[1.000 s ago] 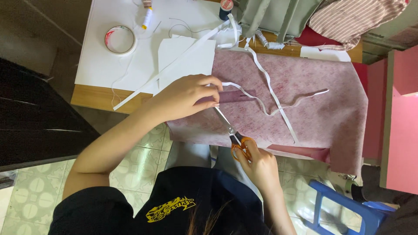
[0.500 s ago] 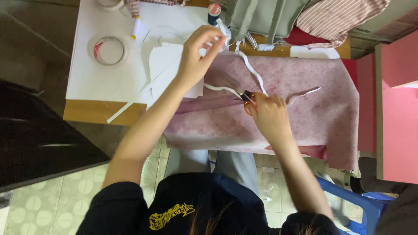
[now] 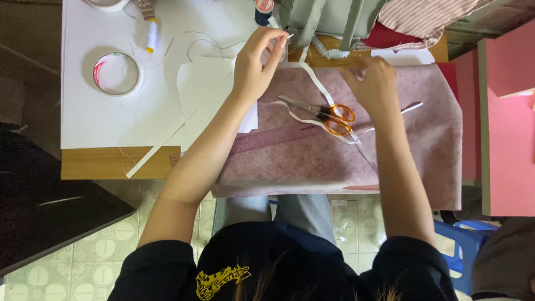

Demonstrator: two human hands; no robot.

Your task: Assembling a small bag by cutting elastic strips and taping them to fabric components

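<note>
A: What is shown, from left to right?

B: A tape roll [image 3: 116, 73] is seen on the white sheet [image 3: 83, 122], well apart from the hands. The left hand [image 3: 257, 66] is pinched on the end of the white strip [image 3: 312, 78], near the far edge of the table [image 3: 111, 163]. The strip is run down across the pink fabric [image 3: 412, 161] and is passed under the scissors [image 3: 323, 111], which are laid on the fabric between the two arms, released by both hands. The right hand [image 3: 374, 83] is blurred; it is held over the fabric beside the strip, and whether anything is grasped by it cannot be told.

A: What could go wrong?

B: If the strip is pulled further, the scissors may be dragged, since they are rested on it, and may be tipped off the near edge, where the fabric is hung over the lap. The thin strip may also be creased or torn at the pinch. The loose thread [image 3: 200, 44] by the left hand could be caught up.
</note>
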